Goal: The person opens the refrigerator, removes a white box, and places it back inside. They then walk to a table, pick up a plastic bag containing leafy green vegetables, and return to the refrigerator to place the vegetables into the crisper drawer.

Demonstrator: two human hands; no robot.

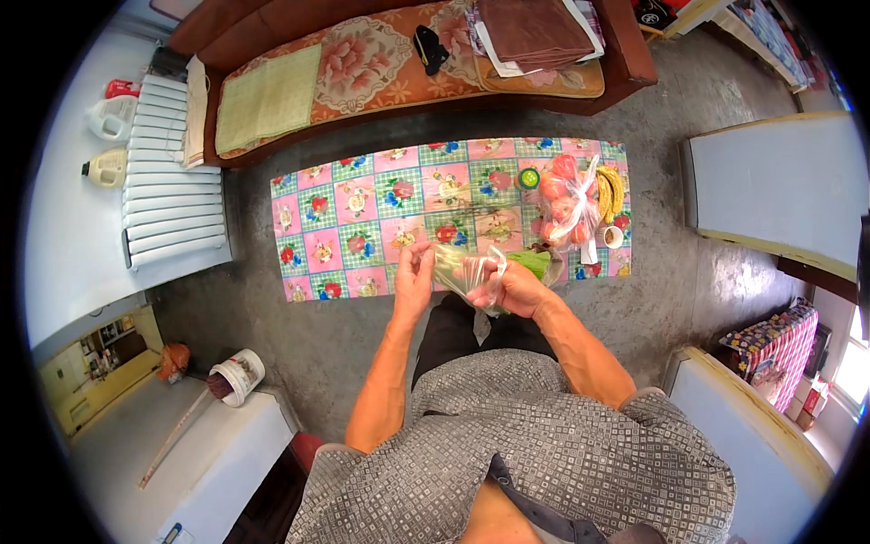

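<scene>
Over the near edge of the table I hold a clear plastic bag (454, 270) up between both hands. My left hand (413, 280) pinches its left edge with thumb and fingertips. My right hand (518, 291) grips the gathered part of the bag, where a white strip sticks up between the fingers. Behind and to the right of that hand, a green leafy vegetable (533, 262) shows. The right hand partly covers it, and I cannot tell whether it lies inside the bag.
On the patterned tablecloth (357, 200) stand a bag of red fruit (563, 197), bananas (610, 194), a green-lidded jar (528, 178) and a paper cup (610, 236). A sofa (401, 95) runs behind the table. At left are a white radiator (173, 177) and a tipped bucket (243, 381).
</scene>
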